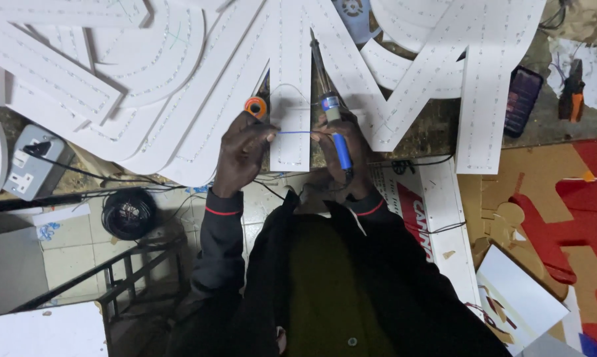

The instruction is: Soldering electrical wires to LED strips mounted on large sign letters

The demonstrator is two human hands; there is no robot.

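The big letter cut-outs at the top of the frame look like matt white foam board, dotted with small glinting points. The soldering iron has a dull metal shaft and glossy blue plastic handle. The workbench looks like rough wood.

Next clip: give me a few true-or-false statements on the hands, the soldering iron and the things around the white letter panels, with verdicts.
1. The right hand holds a blue-handled soldering iron. True.
2. The left hand rests flat on the grey socket box. False: it pinches a thin blue wire over a white letter panel.
3. A coil of black cable lies below the bench edge. True.
4. The orange-handled tool is in the left hand. False: it lies apart at the far right.
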